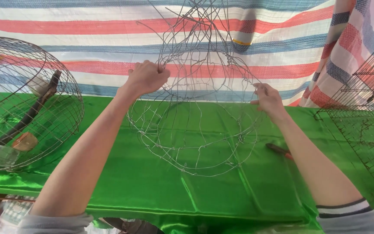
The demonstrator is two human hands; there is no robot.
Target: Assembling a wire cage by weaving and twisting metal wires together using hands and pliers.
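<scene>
Unfinished wire basket frame (195, 125) stands upright mid-bench (221, 190), long axis vertical. Left hand (146, 78) fisted on its upper left wires; right hand (268, 100) pinches the right rim. Pliers (278, 150) near right.

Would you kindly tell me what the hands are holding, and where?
Both hold the unfinished wire cage frame: the left hand grips wires on its upper left side, the right hand pinches its right edge.
</scene>
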